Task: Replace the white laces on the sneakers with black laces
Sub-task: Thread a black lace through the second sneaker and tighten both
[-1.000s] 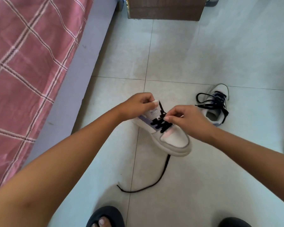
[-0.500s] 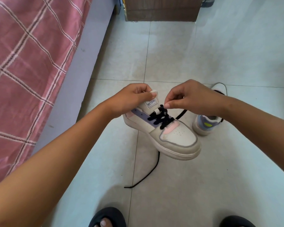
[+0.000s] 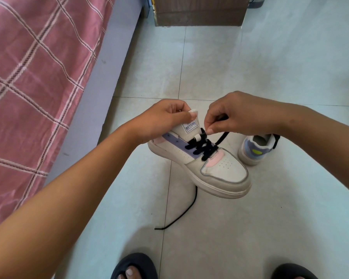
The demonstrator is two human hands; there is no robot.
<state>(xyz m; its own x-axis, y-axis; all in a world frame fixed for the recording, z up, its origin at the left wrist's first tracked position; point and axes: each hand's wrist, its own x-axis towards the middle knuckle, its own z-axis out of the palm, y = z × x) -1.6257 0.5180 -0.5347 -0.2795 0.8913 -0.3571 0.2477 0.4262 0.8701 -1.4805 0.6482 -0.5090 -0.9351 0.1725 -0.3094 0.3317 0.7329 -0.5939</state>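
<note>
A white sneaker (image 3: pixel 222 170) with purple and pink panels hangs above the floor, toe pointing lower right. My left hand (image 3: pixel 165 119) grips its tongue and collar from the left. Black lace (image 3: pixel 204 148) crosses its lower eyelets. My right hand (image 3: pixel 240 115) pinches one end of that lace just above the upper eyelets. The other lace end (image 3: pixel 181 214) dangles under the sole down to the floor. A second sneaker (image 3: pixel 256 150) stands on the tiles behind my right wrist, heel toward me, mostly hidden.
A bed with a pink plaid sheet (image 3: pixel 32 81) and grey frame (image 3: pixel 101 93) runs along the left. A brown cardboard box (image 3: pixel 199 11) stands at the top. My feet in dark sandals (image 3: pixel 135 266) sit at the bottom edge. Pale floor tiles surround the shoes.
Both hands have lifted the sneaker up and toward me. My right hand pulled the lace end up through an eyelet, and the dangling end on the floor grew shorter.
</note>
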